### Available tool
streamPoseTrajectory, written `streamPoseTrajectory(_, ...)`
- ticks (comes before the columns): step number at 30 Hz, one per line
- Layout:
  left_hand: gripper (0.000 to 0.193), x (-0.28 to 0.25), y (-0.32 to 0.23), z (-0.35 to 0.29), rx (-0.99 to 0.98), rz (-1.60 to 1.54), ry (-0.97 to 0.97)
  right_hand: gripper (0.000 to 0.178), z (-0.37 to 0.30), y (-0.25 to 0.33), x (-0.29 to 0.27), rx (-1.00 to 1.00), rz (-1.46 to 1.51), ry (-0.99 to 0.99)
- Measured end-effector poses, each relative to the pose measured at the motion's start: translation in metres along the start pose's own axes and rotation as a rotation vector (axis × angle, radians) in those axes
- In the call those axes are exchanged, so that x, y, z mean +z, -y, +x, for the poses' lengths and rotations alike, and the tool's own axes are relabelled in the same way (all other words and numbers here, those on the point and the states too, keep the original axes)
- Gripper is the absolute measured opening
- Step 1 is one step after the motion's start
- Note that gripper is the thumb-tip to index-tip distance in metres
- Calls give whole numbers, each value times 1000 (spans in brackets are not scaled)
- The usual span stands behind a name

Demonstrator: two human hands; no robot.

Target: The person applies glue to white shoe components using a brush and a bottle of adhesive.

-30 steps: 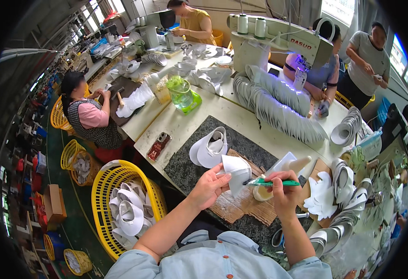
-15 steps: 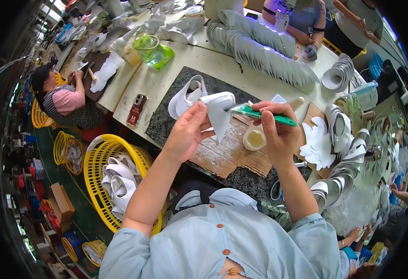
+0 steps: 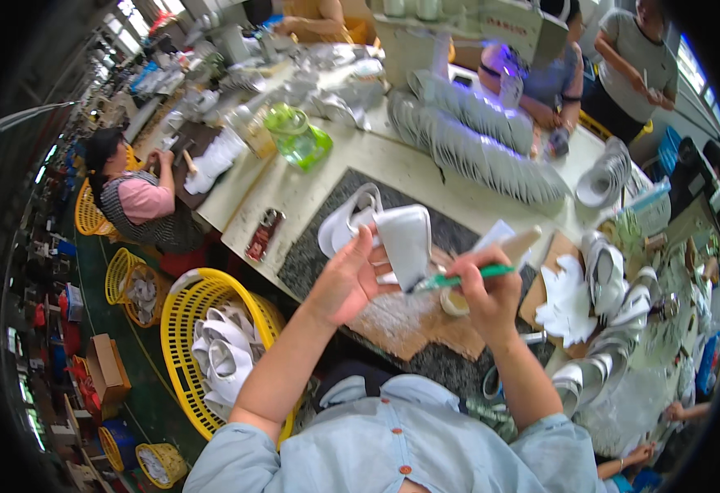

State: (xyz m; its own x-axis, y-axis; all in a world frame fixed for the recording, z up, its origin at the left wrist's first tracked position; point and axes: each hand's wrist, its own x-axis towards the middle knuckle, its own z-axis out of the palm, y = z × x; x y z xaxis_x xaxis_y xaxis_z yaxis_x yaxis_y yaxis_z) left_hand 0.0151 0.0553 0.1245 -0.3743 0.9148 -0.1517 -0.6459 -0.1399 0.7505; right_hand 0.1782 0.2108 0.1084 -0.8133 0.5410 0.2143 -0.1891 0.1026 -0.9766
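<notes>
My left hand [image 3: 348, 281] is closed on the edge of a white shoe upper piece [image 3: 405, 238], holding it raised over the worktable. A green-handled brush [image 3: 473, 275] is in my right hand [image 3: 489, 300], its bristles at the piece's lower edge. From behind that hand sticks out a pale, rounded tool handle [image 3: 522, 241]; whether I grip it too is unclear. Partly covered by the right hand is a small jar of pale paste [image 3: 453, 305] on a whitish-smeared cardboard sheet [image 3: 388, 323]. Just beyond my left hand a white shoe upper [image 3: 347, 220] rests on a dark speckled slab [image 3: 298, 267].
A phone [image 3: 264, 234] and a green-lidded container [image 3: 294, 140] lie to the left. Rows of stacked white pieces [image 3: 479, 152] stand at the back; more white uppers [image 3: 602, 275] are at right. A yellow basket [image 3: 181, 353] holds uppers beside me. Several people work around.
The white piece has turned to show its broad face, and the brush has moved from its upper right edge to its lower edge. The whole view has shifted slightly.
</notes>
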Motion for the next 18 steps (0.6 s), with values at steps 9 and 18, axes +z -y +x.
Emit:
streamPoseTrajectory(9,65,-12,-1,-4,-21,-67,124,14,4,12,12,-104,176,-102)
streamPoseTrajectory(18,57,-24,12,-15,-77,-321,129,15,8,11,24,-149,183,-153)
